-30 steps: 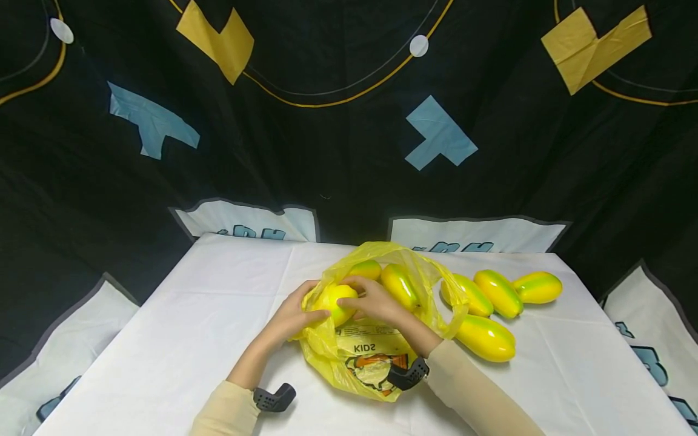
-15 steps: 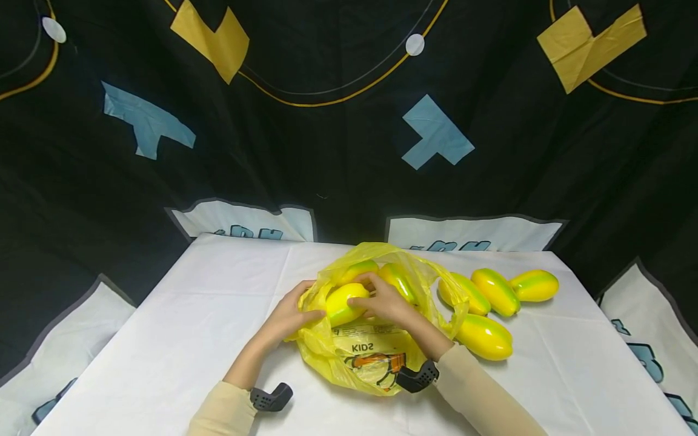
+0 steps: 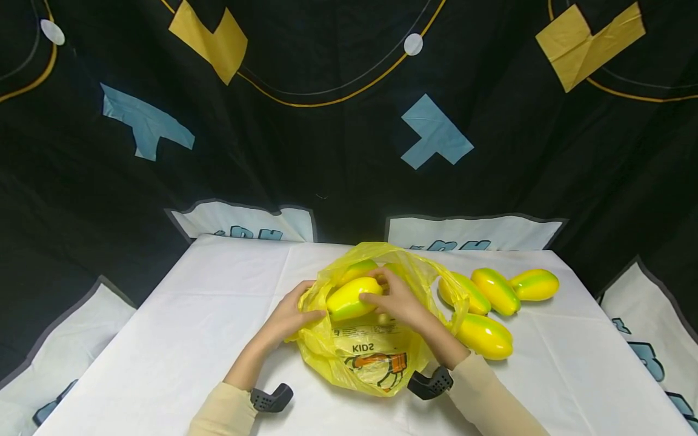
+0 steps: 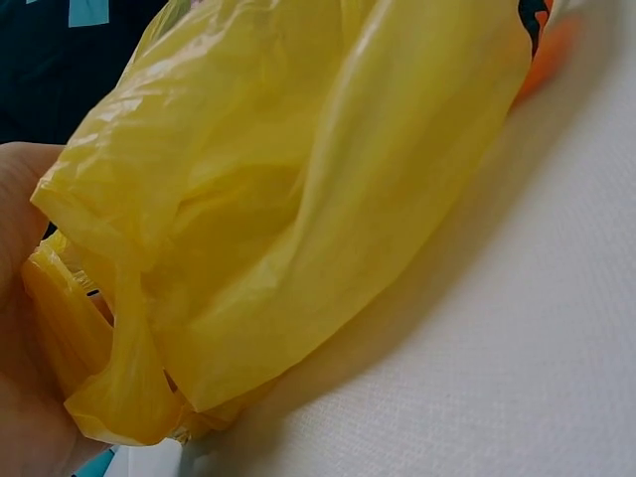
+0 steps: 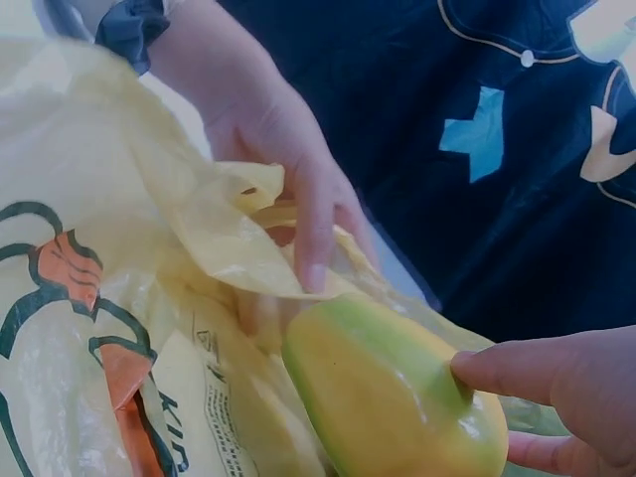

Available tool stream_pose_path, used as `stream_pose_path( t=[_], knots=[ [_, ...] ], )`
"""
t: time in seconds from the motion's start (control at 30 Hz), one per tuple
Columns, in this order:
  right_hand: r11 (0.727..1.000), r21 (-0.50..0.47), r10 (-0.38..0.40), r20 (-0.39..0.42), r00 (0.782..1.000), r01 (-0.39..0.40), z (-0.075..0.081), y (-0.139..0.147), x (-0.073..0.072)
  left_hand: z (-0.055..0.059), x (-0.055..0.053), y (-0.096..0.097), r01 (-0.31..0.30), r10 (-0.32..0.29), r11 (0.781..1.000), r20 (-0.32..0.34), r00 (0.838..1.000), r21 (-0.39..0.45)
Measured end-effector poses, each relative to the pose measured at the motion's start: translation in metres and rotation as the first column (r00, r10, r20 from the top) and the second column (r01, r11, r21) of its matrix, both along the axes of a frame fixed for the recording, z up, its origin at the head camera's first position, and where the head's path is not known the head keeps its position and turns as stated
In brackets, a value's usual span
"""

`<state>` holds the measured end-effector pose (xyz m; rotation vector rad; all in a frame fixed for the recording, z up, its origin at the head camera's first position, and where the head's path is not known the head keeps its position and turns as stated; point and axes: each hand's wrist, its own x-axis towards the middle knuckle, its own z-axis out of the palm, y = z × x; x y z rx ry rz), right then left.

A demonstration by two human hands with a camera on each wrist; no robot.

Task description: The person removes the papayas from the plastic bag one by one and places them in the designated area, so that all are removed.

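A yellow plastic bag (image 3: 376,348), printed with "KIDS" and an orange figure, lies with its mouth spread on the table. My left hand (image 3: 291,312) holds the bag's rim at the left, thumb over the edge; the left wrist view shows the gathered film (image 4: 129,328) beside the palm. In the bag's mouth is a glossy yellow-green papaya (image 3: 349,300), gripped at its right end between the thumb and fingers of my right hand (image 3: 400,300). That papaya (image 5: 397,388) fills the lower middle of the right wrist view. Behind it sits another papaya (image 3: 357,270), partly covered; more yellow-green shows behind my right hand.
Several papayas lie right of the bag: one nearer papaya (image 3: 484,336), a second papaya (image 3: 496,292) and a far papaya (image 3: 535,285) among them. They rest on a white-covered table (image 3: 218,315). A black patterned curtain (image 3: 327,169) hangs behind.
The papaya in my right hand has shifted right and turned from end-on to lying lengthwise in the bag's mouth. My right hand moved right with it; my left hand stays at the rim.
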<state>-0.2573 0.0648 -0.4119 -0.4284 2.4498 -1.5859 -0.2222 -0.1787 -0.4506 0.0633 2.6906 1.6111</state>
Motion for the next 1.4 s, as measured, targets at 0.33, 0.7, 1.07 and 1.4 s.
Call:
stream_pose_path(
  t=[0.33,0.7,1.07,1.4],
  knots=[
    [1.000,-0.025,-0.017,0.040,0.999,0.018,0.011,0.008,0.012,0.000,0.000,0.000,0.004,-0.004,1.000,-0.006,1.000,-0.006],
    [0.998,-0.065,-0.015,-0.002,1.000,0.015,0.024,0.023,0.032,0.000,0.001,-0.001,0.009,-0.010,1.000,-0.012,1.000,-0.023],
    [0.999,0.032,-0.028,-0.104,0.994,0.031,0.043,0.046,0.056,0.000,0.001,0.000,0.012,-0.012,1.000,-0.008,1.000,-0.022],
    [0.998,0.029,-0.041,-0.185,0.982,0.048,0.055,0.075,0.069,-0.001,0.001,0.000,0.002,-0.001,1.000,0.008,1.000,-0.015]
  ],
)
